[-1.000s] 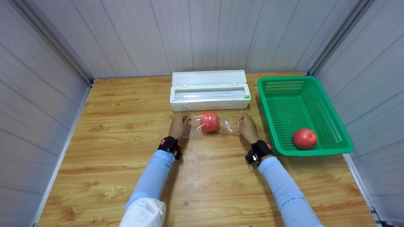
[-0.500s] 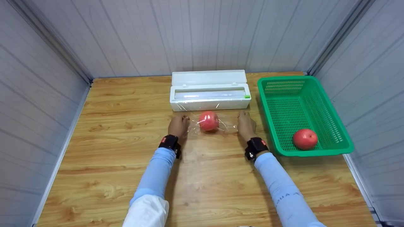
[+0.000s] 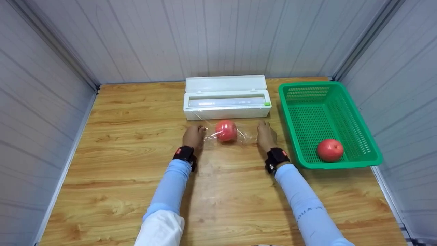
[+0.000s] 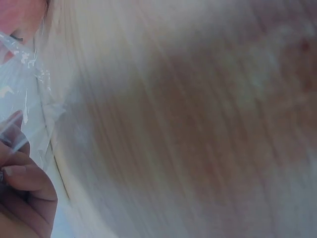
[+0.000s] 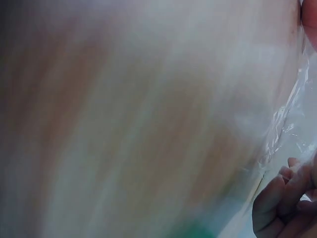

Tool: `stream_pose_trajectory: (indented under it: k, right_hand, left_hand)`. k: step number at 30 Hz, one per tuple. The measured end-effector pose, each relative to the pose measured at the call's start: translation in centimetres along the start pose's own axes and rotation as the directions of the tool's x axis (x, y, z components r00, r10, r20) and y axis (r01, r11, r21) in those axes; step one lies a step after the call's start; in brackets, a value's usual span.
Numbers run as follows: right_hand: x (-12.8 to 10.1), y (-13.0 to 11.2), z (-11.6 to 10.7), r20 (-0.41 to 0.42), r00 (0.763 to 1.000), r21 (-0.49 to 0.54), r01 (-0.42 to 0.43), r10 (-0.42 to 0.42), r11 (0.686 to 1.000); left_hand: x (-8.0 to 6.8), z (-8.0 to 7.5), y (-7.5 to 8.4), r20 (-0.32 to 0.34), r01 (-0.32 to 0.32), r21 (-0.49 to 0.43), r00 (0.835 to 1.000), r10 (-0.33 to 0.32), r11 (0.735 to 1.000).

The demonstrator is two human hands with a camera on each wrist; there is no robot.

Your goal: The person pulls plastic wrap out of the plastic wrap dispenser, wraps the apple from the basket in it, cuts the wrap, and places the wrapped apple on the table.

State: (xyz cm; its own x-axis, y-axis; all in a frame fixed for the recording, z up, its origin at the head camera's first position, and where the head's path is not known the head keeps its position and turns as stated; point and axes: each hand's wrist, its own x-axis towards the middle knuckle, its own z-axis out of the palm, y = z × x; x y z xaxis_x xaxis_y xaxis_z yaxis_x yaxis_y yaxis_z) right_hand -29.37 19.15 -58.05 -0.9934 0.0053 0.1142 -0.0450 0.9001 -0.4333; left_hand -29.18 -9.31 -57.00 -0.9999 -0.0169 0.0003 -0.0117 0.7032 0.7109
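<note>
A red apple [image 3: 226,131] sits on the table with clear cling film [image 3: 244,136] over and around it. My left hand [image 3: 193,136] pinches the film just left of the apple; the left wrist view shows its curled fingers [image 4: 29,181] with the shiny film running from them up to the fruit. On the other side, my right hand [image 3: 266,136] holds the film's right end, its fingers [image 5: 270,206] bent in the right wrist view. Behind the apple stands a white cling film box [image 3: 227,113], lid up, with the roll [image 3: 227,102] showing inside.
To the right is a green plastic basket [image 3: 290,126] with a second red apple [image 3: 330,150] in it. Panelled walls [image 3: 225,41] close off the back and both sides of the wooden table [image 3: 129,164].
My right hand has shifted slightly left and turned, knuckles more upward. The apple has moved a little to the left and back. My left hand has barely moved.
</note>
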Motion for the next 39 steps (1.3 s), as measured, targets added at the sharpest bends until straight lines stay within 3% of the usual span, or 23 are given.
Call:
stream_pose_trajectory:
  k: [15, 27, 31, 35, 37, 39]
  right_hand:
    - [0.0, 0.3, 0.2, 0.081, 0.996, 0.025, -0.043, 0.041, 0.999]
    - [0.5, 0.7, -0.1, 0.122, 0.986, 0.049, -0.123, 0.117, 0.991]
    - [1.0, 0.6, -0.9, 0.152, 0.977, 0.112, -0.169, 0.151, 0.979]
    - [1.4, 0.5, -1.6, 0.212, 0.961, 0.250, -0.228, 0.177, 0.941]
    - [1.5, 0.5, -1.8, 0.258, 0.946, 0.341, -0.280, 0.197, 0.897]
    - [1.6, 0.6, -2.0, 0.309, 0.925, 0.432, -0.345, 0.222, 0.833]
  left_hand:
    - [0.5, 0.6, -0.8, -0.019, -0.008, 0.003, 1.000, 0.008, 1.000]
    - [0.1, 0.6, 1.6, -0.013, 0.002, -0.033, 1.000, -0.003, 0.999]
    - [0.4, 0.4, 1.7, -0.023, -0.003, -0.038, 1.000, 0.003, 0.999]
    - [0.6, 0.3, 1.7, -0.028, -0.002, -0.022, 1.000, 0.001, 1.000]
    - [0.6, 0.3, 1.6, -0.027, 0.000, -0.015, 1.000, 0.000, 1.000]
    - [0.7, 0.3, 1.5, -0.025, -0.001, -0.008, 1.000, 0.001, 1.000]
